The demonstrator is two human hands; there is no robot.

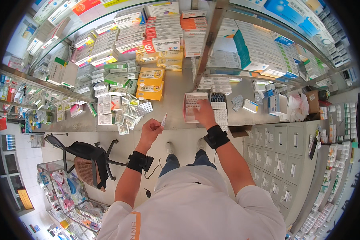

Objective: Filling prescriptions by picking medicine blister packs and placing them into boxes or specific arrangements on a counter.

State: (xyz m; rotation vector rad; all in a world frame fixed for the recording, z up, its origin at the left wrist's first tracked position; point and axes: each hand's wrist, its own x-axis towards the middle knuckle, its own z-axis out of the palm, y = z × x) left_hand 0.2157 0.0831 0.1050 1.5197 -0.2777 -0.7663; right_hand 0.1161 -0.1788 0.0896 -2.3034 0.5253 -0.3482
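Observation:
Just in front of the counter's edge, my left hand (151, 133) pinches a thin blister strip (164, 119) that stands up from the fingertips. My right hand (205, 114) reaches over an open carton (186, 117) filled with rows of blister packs (192, 101). Its fingers are at the packs, and whether they grip one is hard to tell. Beside that carton, on its right, is another carton of dark and white blister packs (218, 105). To the left, a silver blister sheet (144, 108) lies by a loose heap of packaged strips (126, 115).
Yellow medicine boxes (150, 84) and stacked white boxes (104, 108) occupy the counter's left part. A metal post (208, 45) rises behind the cartons. Grey drawer cabinets (277, 150) stand at right, a swivel chair (87, 159) at left. A small white box (250, 106) lies farther right.

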